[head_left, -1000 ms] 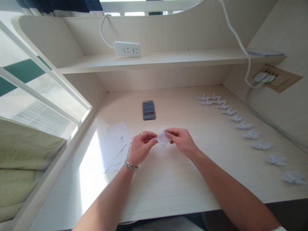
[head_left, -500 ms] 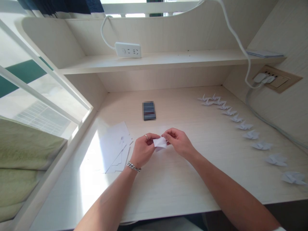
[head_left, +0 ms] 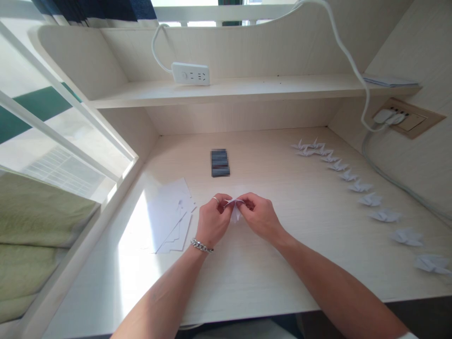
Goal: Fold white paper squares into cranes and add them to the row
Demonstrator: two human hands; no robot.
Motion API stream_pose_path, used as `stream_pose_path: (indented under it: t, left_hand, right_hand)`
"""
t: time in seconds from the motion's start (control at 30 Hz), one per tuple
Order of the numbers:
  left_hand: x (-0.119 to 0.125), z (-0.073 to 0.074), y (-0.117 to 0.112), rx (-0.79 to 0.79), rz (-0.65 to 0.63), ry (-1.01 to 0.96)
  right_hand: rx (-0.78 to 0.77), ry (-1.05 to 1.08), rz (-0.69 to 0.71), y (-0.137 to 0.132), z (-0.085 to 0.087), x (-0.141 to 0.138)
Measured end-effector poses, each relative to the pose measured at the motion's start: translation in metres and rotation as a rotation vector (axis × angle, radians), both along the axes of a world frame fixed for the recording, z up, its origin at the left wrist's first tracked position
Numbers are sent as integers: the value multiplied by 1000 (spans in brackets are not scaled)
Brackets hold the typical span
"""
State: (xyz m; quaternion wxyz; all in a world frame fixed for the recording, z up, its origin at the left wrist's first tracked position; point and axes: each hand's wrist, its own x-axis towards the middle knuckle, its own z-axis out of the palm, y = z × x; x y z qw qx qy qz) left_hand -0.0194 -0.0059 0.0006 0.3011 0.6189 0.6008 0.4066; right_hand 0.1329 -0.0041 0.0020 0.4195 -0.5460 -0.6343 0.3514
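Observation:
A small piece of folded white paper (head_left: 235, 215) is held between my two hands, above the middle of the desk. My left hand (head_left: 214, 219) pinches its left side between thumb and fingers; a ring and a chain bracelet show on that hand and wrist. On the other side, my right hand (head_left: 260, 214) pinches the paper's right edge. The paper's upper part spreads out to both sides and a pointed part hangs below. Its finer folds are too small to make out.
Loose white sheets (head_left: 169, 212) lie left of my hands, partly in sunlight. A dark, blurred-out rectangular object (head_left: 220, 163) lies beyond them. Several folded paper cranes (head_left: 359, 187) line the right side. A power strip (head_left: 191, 74) rests on the shelf (head_left: 247, 88).
The paper has turned from a flat face towards me to a spread shape with a part hanging down. My right hand has shifted its hold, and both hands now pinch closer together.

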Motion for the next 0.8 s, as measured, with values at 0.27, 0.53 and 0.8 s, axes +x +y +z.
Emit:
stream_pose_path:
  t: [0.27,0.53,0.8]
  left_hand:
    - [1,-2,6,-65,-78,-217]
    - [-1,-4,9,-104,-28,-307]
    - [-3,-5,10,-138,-11,-356]
  right_hand:
    - [-5,88,14,-2,-1,-4]
    - [-104,159,37,1,-2,-4]
    - [-310,481,244,9,-7,1]
